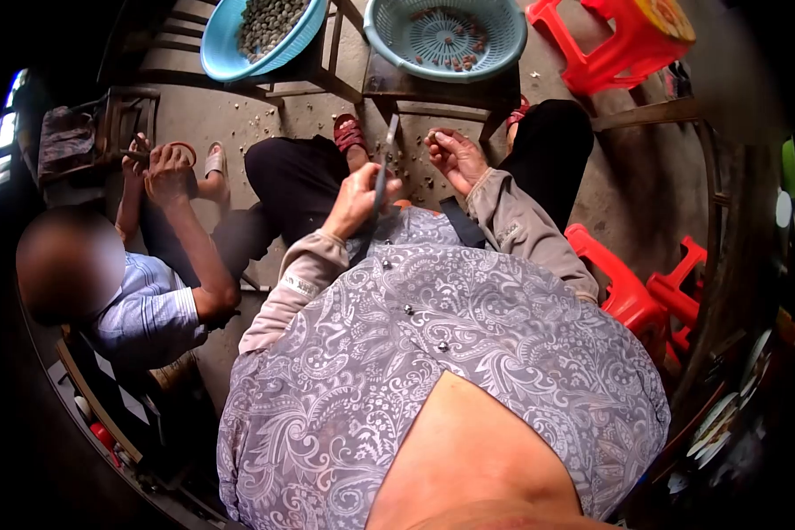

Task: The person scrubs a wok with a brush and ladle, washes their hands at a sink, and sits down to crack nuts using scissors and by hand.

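My left hand [353, 201] is closed around a long narrow metal tool [381, 181], whose pale end points away from me, toward the small table; its exact kind is hard to make out. Level with it on the other side, my right hand [458, 161] pinches with thumb and fingers; whatever sits at the fingertips is too small to name. Beyond the hands, a light blue plastic basket [375, 40] holds scattered reddish-brown pieces [455, 64]. To its left, a blue basin [216, 66] contains a heap of small round grey-brown things [272, 26].
A dark wooden stool [415, 88] supports the basket. Crumbs and bits litter the floor [420, 168]. Another person [163, 300] sits at my left, hands raised together. Red plastic stools [583, 62] stand at the far right, with more red stools [623, 287] nearer my right side.
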A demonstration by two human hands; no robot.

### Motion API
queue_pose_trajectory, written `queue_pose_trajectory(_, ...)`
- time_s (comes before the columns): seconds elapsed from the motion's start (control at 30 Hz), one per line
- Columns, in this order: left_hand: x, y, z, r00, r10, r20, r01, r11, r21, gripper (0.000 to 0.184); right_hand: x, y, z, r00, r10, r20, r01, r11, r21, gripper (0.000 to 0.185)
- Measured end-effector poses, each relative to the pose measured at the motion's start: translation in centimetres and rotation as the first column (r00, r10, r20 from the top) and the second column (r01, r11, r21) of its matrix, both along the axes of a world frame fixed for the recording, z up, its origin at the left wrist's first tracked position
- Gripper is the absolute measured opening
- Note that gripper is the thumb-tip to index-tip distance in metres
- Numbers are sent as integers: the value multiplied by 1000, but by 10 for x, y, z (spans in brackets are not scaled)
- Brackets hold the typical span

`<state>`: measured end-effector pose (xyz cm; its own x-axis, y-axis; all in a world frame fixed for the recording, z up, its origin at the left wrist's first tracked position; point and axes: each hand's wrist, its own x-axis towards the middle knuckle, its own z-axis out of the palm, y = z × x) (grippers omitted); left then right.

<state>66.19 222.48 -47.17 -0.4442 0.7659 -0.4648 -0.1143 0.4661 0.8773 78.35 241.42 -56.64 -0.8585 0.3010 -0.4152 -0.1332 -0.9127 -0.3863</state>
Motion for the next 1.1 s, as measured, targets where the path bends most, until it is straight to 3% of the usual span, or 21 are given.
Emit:
queue_pose_trajectory(0.07,15,-4,-6,890,-167,-424,172,985,-27,29,0,-5,1,1000,8,13,-8,1000,-2,12)
queue_pose_trajectory(0.13,17,-4,-22,783,-283,-553,314,949,-40,38,1,-7,2,999,-7,42,7,1000,-7,10)
queue_pose_trajectory(0.2,23,1,-36,591,-281,-756,319,942,-102,39,3,-9,-7,999,-6,36,7,1000,-9,8)
queue_pose_trajectory(0.3,24,9,-35,434,-340,-834,303,927,-220,37,6,-7,-7,999,-7,53,6,1000,28,5)
queue_pose_trajectory(0.4,20,15,-36,438,-465,-769,353,876,-328,56,8,-7,-8,999,5,38,-8,997,74,6)
queue_pose_trajectory(0.5,24,19,-40,381,-390,-838,336,903,-267,35,8,-6,-9,998,0,55,-7,993,118,7)
queue_pose_trajectory(0.87,21,18,-44,458,-417,-785,395,887,-241,26,9,-8,-14,998,-28,52,19,988,150,7)
queue_pose_trajectory(1.1,21,16,-43,536,-481,-694,438,861,-258,21,7,-10,-19,984,-23,178,-8,986,167,4)
